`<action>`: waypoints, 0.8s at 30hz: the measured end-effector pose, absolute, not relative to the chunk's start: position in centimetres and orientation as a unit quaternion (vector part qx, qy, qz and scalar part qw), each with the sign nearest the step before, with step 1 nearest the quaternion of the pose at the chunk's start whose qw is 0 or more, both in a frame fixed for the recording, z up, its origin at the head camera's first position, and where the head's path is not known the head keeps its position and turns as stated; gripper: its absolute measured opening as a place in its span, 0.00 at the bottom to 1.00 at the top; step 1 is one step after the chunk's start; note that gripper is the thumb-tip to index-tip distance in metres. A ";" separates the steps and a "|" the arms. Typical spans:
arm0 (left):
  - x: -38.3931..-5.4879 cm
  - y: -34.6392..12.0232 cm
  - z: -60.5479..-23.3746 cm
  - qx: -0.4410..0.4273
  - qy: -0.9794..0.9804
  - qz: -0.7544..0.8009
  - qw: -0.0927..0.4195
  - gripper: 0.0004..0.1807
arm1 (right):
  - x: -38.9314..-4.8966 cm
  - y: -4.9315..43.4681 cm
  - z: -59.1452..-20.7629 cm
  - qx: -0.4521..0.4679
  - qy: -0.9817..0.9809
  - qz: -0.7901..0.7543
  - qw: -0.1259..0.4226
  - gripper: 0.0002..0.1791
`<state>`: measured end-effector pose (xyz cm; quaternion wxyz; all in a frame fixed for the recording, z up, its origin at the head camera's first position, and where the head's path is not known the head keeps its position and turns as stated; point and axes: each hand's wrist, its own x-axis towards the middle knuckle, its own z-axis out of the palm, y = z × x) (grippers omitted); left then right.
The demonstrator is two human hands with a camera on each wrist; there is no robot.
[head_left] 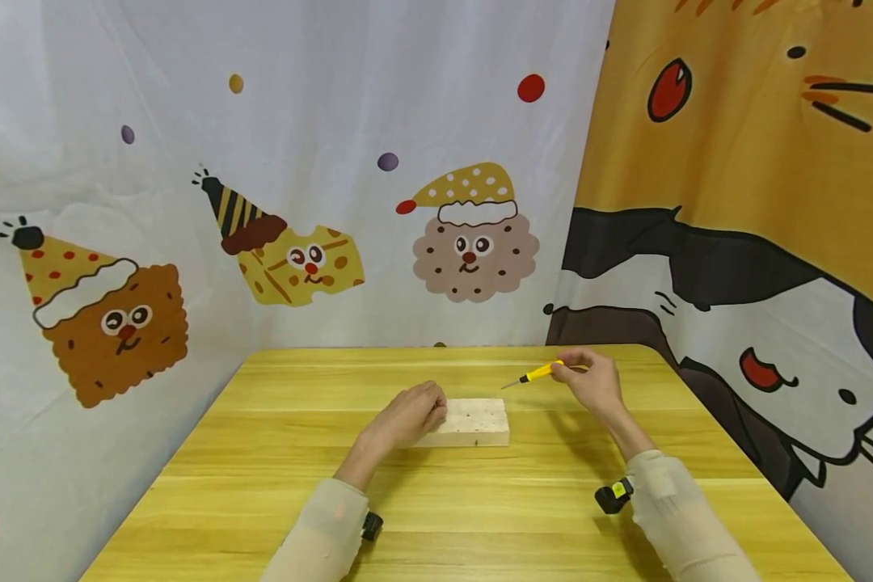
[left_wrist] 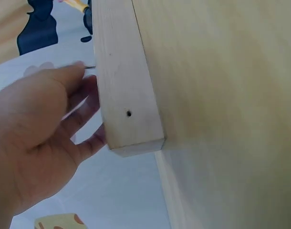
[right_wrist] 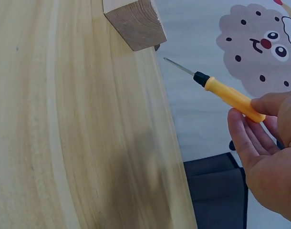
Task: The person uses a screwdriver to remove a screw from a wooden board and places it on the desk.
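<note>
A pale wooden block (head_left: 476, 420) lies on the table, small holes in its top and front side. My left hand (head_left: 411, 411) is at its left end. In the left wrist view, the thumb and forefinger pinch a thin dark screw (left_wrist: 90, 67) against the top face, while the other fingers reach behind the block (left_wrist: 126, 81). To the right, my right hand (head_left: 592, 380) holds a yellow screwdriver (head_left: 541, 371) by the end of its handle, raised above the table. Its metal shaft (right_wrist: 179, 66) points left toward the block, apart from it.
The wood-grained table (head_left: 262, 501) ends at a back edge against a white curtain (head_left: 298, 97) printed with cartoon snacks. An orange printed curtain (head_left: 735, 162) hangs on the right. A black wrist camera (head_left: 613, 495) sits on the right sleeve.
</note>
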<state>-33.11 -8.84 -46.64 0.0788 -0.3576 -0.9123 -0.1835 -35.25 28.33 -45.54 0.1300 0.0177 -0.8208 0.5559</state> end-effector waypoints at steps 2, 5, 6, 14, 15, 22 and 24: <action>-33.1 -8.8 -46.4 -0.352 -0.910 -0.206 0.071 0.08 | -35.3 28.4 -45.5 0.018 -0.822 0.556 0.126 0.17; -33.0 -8.8 -46.0 -0.342 -0.908 -0.236 0.053 0.08 | -35.2 28.5 -45.5 0.021 -0.818 0.562 0.122 0.17; -33.0 -8.9 -46.0 -0.338 -0.907 -0.245 0.047 0.08 | -35.2 28.5 -45.6 0.023 -0.817 0.563 0.120 0.17; -33.2 -10.6 -45.3 -0.305 -0.897 -0.319 0.004 0.10 | -35.1 29.0 -45.9 0.017 -0.831 0.545 0.112 0.20; -33.2 -11.0 -45.1 -0.303 -0.895 -0.328 0.004 0.10 | -35.1 29.0 -46.0 0.014 -0.833 0.542 0.112 0.20; -33.2 -13.7 -44.1 -0.280 -0.891 -0.357 0.011 0.09 | -35.2 29.5 -46.6 0.016 -0.837 0.536 0.108 0.19; -33.2 -14.6 -43.9 -0.274 -0.892 -0.358 0.017 0.08 | -35.2 29.6 -46.8 0.017 -0.840 0.532 0.106 0.20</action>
